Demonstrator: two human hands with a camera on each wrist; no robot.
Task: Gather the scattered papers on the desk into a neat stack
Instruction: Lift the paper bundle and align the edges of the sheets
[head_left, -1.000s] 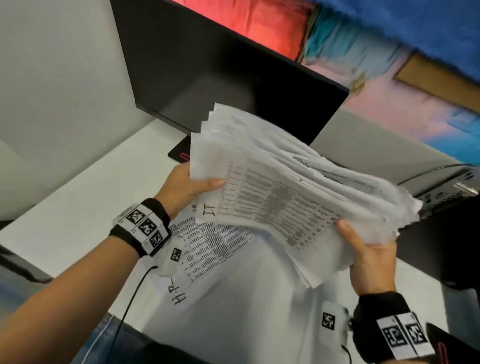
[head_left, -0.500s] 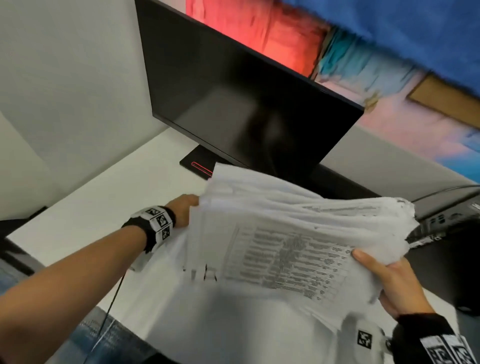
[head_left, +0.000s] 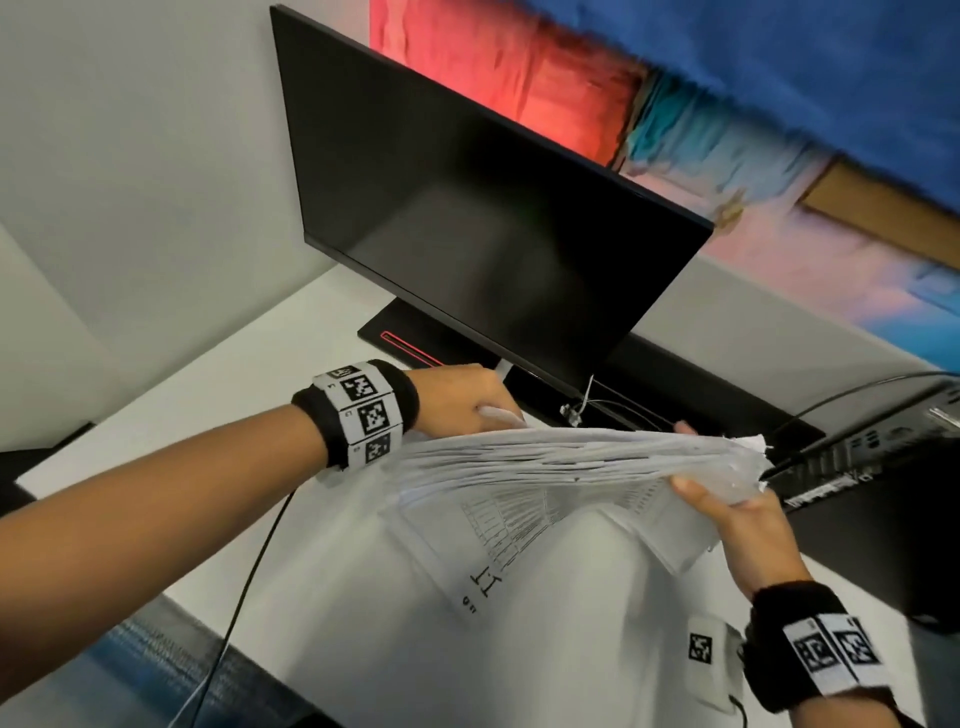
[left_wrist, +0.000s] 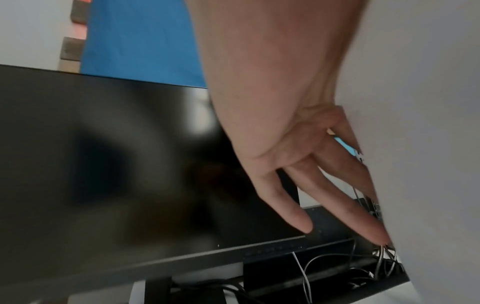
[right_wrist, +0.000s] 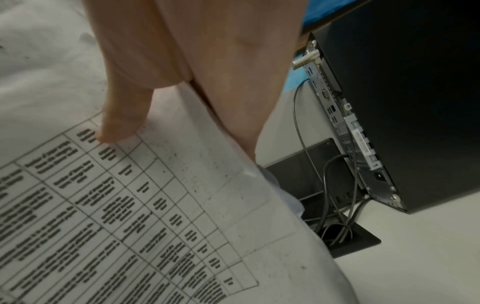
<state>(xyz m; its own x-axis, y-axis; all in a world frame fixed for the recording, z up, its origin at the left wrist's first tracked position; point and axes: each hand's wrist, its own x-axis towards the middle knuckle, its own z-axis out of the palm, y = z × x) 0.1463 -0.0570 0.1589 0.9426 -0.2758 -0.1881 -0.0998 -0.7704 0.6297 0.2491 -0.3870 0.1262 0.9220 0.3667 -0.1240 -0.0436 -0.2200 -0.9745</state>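
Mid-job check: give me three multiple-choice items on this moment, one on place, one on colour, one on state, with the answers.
1. Where is the paper stack?
A. Held above the desk, before the monitor
B. On the floor
C. Atop the computer tower

2. What colour is the monitor's screen?
A. White
B. Black
C. Green

3. How does the right hand hold the stack?
A. Flat beneath it
B. Not touching
C. Thumb on top, pinching its edge

Answers: 1 A, both hands carry it, the left hand at its far end; 2 B, the screen is dark; 3 C, the right wrist view shows the thumb pressing the printed table.

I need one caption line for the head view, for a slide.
Both hands, left hand and right hand, hold a stack of papers above the desk, before a dark monitor.
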